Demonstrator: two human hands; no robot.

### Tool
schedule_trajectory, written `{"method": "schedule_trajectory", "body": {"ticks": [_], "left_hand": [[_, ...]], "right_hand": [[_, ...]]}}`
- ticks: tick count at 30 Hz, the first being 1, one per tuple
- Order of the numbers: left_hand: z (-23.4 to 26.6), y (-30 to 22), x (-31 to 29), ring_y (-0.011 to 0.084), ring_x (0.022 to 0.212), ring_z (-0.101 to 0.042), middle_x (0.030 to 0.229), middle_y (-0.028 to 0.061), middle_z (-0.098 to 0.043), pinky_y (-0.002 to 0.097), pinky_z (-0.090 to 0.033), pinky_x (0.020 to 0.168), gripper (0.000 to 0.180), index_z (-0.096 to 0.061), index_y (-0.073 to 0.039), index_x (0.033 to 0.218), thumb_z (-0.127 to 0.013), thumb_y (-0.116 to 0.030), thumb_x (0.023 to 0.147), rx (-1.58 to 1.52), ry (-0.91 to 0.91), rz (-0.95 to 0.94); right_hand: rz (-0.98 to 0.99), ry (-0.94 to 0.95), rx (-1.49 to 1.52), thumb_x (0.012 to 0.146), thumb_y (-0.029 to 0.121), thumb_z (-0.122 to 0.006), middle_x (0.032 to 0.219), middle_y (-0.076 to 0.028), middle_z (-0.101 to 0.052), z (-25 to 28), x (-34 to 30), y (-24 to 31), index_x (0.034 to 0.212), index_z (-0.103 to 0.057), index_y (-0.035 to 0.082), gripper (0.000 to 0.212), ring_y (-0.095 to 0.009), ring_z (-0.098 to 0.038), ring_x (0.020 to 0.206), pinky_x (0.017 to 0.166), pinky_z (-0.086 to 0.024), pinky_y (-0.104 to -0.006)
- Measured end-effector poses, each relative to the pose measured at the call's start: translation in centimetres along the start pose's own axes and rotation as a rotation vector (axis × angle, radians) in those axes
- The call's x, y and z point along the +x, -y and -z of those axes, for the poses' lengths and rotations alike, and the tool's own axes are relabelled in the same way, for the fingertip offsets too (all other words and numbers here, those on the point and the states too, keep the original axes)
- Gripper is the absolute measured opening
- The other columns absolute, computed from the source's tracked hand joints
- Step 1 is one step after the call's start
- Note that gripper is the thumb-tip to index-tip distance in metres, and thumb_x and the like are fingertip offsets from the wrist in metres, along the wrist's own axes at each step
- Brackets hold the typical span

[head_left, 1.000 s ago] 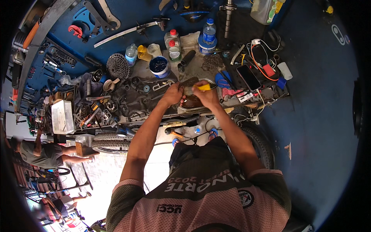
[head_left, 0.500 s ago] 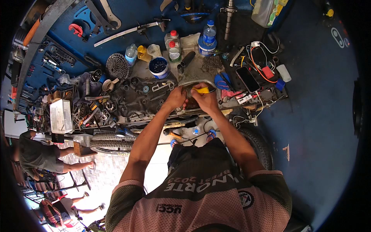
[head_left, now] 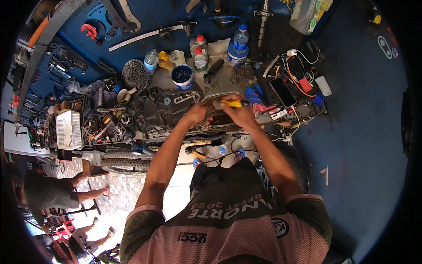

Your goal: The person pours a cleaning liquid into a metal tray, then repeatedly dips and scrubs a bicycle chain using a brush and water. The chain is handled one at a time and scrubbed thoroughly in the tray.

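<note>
My right hand (head_left: 240,112) is closed on a yellow-handled brush (head_left: 232,103), its bristle end pointing left toward my other hand. Just left of it, my left hand (head_left: 197,113) has its fingers curled at the left side of a shallow metal tray (head_left: 215,94). Whatever those fingers hold is too small and dark to make out. Dark brown liquid (head_left: 222,119) shows inside the tray, below both hands. A blue-and-white tub (head_left: 183,83) with dark contents stands behind my left hand.
Tools and parts crowd the bench's left side, near a white basket (head_left: 69,130). A cassette (head_left: 135,74) and several bottles stand at the back. To the right lie a phone (head_left: 282,92) and cables. A bicycle tyre (head_left: 125,163) is below; two people are at lower left.
My right hand has shifted slightly right, and the brush now lies flatter with more of its handle showing. My left hand has moved a little left and nearer. The people behind have moved.
</note>
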State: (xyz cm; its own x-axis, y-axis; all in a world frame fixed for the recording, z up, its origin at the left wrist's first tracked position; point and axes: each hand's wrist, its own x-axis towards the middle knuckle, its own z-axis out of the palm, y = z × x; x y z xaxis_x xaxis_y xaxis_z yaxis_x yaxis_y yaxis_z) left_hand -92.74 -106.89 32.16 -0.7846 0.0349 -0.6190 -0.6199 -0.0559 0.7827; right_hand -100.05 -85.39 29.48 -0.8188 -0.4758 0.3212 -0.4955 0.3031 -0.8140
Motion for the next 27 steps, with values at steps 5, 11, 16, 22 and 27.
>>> {"method": "schedule_trajectory", "body": {"ticks": [5, 11, 16, 22, 27], "left_hand": [[-0.1, -0.2, -0.4, 0.0204, 0.060, -0.062, 0.077, 0.0122, -0.064, 0.0388, -0.055, 0.049, 0.027, -0.057, 0.002, 0.117, -0.056, -0.024, 0.110, -0.036, -0.037, 0.033], [-1.0, -0.8, -0.6, 0.0195, 0.056, -0.060, 0.075, 0.0103, -0.063, 0.0375, -0.053, 0.048, 0.028, -0.058, 0.002, 0.115, -0.055, -0.025, 0.111, 0.088, -0.016, -0.005], [0.5, 1.9, 0.9, 0.0198, 0.052, -0.060, 0.074, 0.0105, -0.063, 0.0379, -0.052, 0.048, 0.028, -0.059, 0.002, 0.113, -0.051, -0.025, 0.112, 0.251, -0.027, -0.104], [0.3, 1.7, 0.5, 0.0200, 0.051, -0.060, 0.070, 0.0099, -0.062, 0.0377, -0.051, 0.047, 0.028, -0.060, 0.003, 0.107, -0.049, -0.022, 0.112, 0.326, -0.050, -0.134], [-0.2, 1.4, 0.4, 0.0199, 0.050, -0.060, 0.070, 0.0101, -0.063, 0.0391, -0.052, 0.048, 0.030, -0.059, 0.003, 0.110, -0.049, -0.025, 0.113, 0.278, -0.037, -0.142]], "right_hand": [[0.003, 0.037, -0.247, 0.091, 0.031, -0.079, 0.097, -0.004, -0.072, 0.7, 1.3, -1.2, 0.103, -0.069, 0.014, 0.023, -0.033, -0.068, 0.095, 0.083, -0.054, -0.0456], [-0.022, 0.016, -0.113, 0.093, 0.028, -0.078, 0.095, -0.009, -0.074, 0.0, 0.9, -0.3, 0.103, -0.069, 0.007, 0.026, -0.032, -0.068, 0.094, 0.080, -0.054, -0.0434], [-0.062, 0.043, -0.120, 0.093, 0.030, -0.079, 0.093, -0.012, -0.075, -0.7, 1.8, 1.5, 0.102, -0.068, 0.007, 0.027, -0.030, -0.071, 0.085, 0.074, -0.055, -0.0424], [-0.160, 0.005, -0.218, 0.094, 0.029, -0.077, 0.081, -0.009, -0.073, 0.7, 1.6, -1.9, 0.102, -0.067, 0.007, 0.026, -0.024, -0.072, 0.074, 0.067, -0.053, -0.0362], [-0.207, -0.009, -0.101, 0.095, 0.029, -0.077, 0.084, -0.011, -0.077, -2.0, 0.9, -1.5, 0.104, -0.068, 0.007, 0.026, -0.024, -0.075, 0.077, 0.068, -0.055, -0.0376]]}}
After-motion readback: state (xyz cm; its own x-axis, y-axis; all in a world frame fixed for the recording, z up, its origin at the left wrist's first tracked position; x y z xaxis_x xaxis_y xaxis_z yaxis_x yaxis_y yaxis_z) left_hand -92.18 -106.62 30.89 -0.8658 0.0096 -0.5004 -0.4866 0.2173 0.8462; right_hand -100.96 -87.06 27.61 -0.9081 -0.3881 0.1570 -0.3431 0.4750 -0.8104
